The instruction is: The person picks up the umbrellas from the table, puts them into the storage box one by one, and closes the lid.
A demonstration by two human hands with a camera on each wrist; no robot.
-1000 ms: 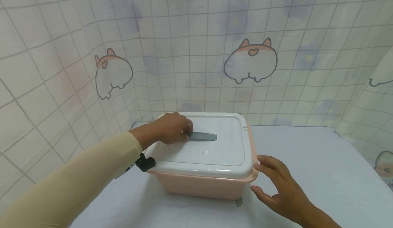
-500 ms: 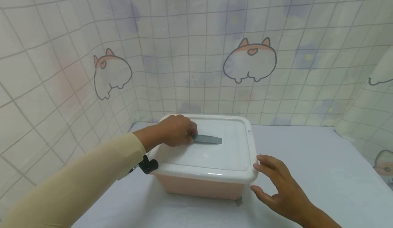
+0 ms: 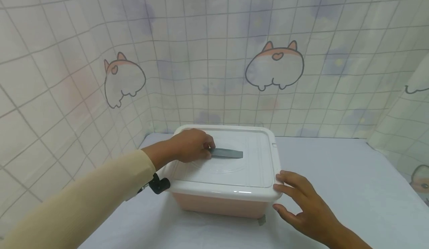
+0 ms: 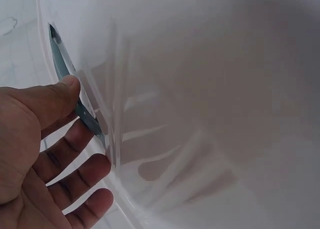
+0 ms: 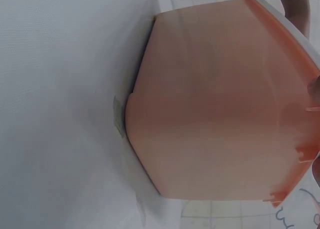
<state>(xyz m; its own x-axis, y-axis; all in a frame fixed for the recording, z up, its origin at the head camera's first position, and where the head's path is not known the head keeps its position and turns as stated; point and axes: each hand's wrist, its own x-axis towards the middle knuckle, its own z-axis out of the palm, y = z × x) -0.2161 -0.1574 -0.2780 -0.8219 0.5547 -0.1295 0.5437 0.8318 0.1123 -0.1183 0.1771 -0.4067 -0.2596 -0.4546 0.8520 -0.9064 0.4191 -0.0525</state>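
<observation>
A white plastic lid covers the pink storage box on the white-covered table. Across the lid's top runs a grey strap handle. My left hand pinches the strap near its left end; in the left wrist view the thumb and index finger grip the strap while the other fingers stay loose below. At the box's right front corner, my right hand has its fingers spread, with fingertips touching the lid's right rim. Only bits of the right fingers show beside the pink box in the right wrist view.
A small grey-green tape piece lies on the table at the box's front right corner. Behind and at the sides hangs a gridded curtain with cartoon prints. A black wrist camera hangs below the left wrist.
The lid has shifted right and slightly toward me with my left hand, now covering the box's right rim. My right fingertips have moved slightly left onto the lid's edge.
</observation>
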